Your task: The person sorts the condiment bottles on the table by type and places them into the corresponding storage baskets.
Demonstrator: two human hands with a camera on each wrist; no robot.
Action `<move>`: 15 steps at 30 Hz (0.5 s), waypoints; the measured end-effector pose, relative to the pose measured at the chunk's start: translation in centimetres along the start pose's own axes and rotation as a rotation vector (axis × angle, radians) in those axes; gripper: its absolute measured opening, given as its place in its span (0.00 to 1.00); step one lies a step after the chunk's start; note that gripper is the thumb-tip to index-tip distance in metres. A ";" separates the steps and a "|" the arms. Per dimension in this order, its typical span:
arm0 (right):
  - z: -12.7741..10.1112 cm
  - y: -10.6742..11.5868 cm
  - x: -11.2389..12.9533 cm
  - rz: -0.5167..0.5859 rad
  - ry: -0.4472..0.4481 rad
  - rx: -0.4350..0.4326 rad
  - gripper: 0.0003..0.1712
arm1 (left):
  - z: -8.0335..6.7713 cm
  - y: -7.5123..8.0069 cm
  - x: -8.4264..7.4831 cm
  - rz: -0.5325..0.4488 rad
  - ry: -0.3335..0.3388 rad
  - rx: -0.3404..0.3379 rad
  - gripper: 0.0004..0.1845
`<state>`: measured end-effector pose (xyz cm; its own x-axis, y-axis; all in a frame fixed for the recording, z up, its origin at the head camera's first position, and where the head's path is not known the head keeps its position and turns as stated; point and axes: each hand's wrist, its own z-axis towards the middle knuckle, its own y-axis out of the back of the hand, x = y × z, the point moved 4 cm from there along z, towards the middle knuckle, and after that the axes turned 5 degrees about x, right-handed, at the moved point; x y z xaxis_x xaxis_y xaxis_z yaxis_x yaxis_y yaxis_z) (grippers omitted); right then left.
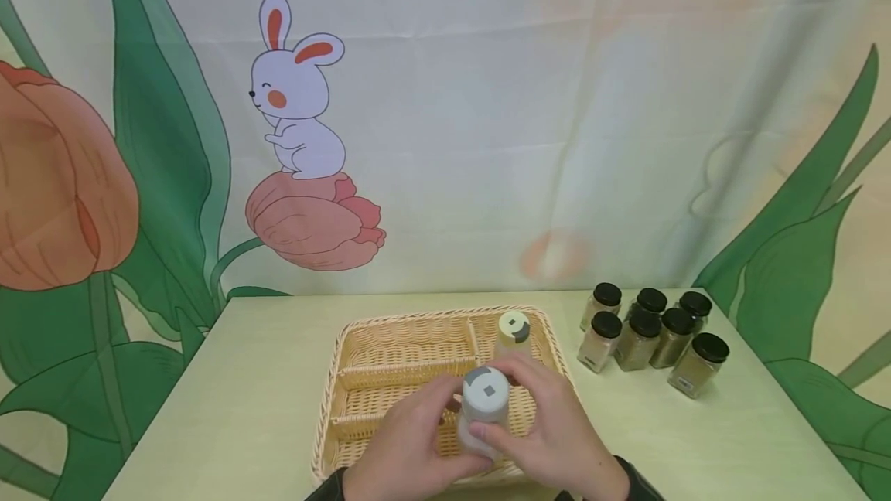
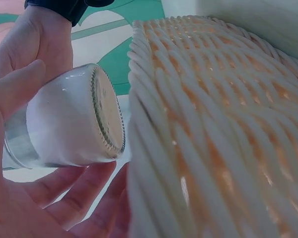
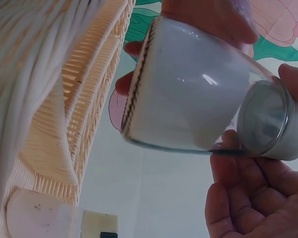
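Observation:
Over the front part of the wicker basket, both hands hold a glass shaker jar with a pale grey lid. White contents fill much of the jar, seen tilted in the right wrist view. My left hand holds the jar's body from the left, its thumb low on the glass. From the other side my right hand grips near the lid with thumb and fingers. A second jar with a yellow lid stands in the basket's back right compartment.
Several small glass jars with black lids stand grouped on the table, right of the basket. Dividers split the basket into compartments. A printed cloth hangs behind the table.

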<state>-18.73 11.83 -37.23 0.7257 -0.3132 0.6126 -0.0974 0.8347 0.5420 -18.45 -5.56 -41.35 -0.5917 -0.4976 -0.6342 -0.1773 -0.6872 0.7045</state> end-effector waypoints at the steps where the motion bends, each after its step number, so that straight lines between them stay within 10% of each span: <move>1: 0.0 0.1 -0.1 -0.008 0.004 -0.001 0.28 | 0.0 0.0 0.0 -0.002 0.004 0.003 0.35; 15: -0.1 2.3 -2.0 -0.101 -0.132 0.043 0.29 | 0.1 0.9 0.9 0.053 0.105 0.056 0.44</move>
<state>-20.29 14.40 -37.30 0.6376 -0.4534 0.6228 -0.0599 0.7768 0.6269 -19.22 -6.54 -41.22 -0.5167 -0.5870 -0.6232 -0.1933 -0.6292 0.7529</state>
